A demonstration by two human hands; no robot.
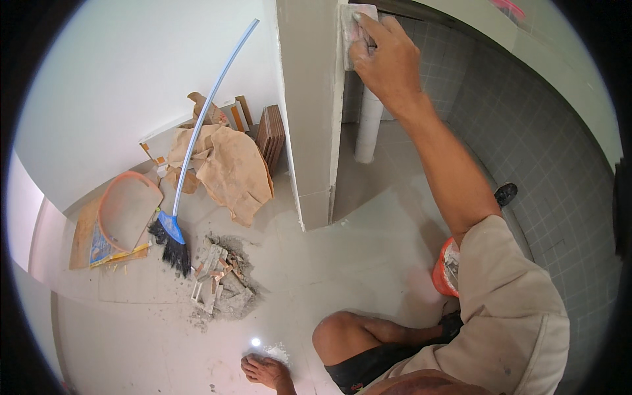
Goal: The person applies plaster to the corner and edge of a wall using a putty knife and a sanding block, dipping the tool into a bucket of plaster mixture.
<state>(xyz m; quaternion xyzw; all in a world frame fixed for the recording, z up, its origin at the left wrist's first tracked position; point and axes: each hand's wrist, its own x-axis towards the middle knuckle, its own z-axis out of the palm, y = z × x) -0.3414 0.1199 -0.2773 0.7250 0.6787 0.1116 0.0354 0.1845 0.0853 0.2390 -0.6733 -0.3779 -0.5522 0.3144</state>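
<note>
My right hand (390, 62) is raised at the top of the view. Its fingers are closed on a pale, smeared rectangular pad that looks like a sponge (350, 39), pressed to the right edge of a tall grey tiled pillar (313, 118). Low down, my left hand (266, 372) rests on the floor with its fingers slightly bent and nothing visible in them. Beside it lie a patch of white powder (279, 353) and a bright spot of light. By my right upper arm stands an orange-red bucket (446, 280), partly hidden by the sleeve.
Left of the pillar lie a rubble pile (224, 280), a blue-and-black broom (171, 227), crumpled brown paper (230, 164), stacked brown tiles (270, 135) and an orange round-rimmed container (131, 174). A white pipe (368, 128) rises behind the pillar, near a grey tiled wall (559, 171).
</note>
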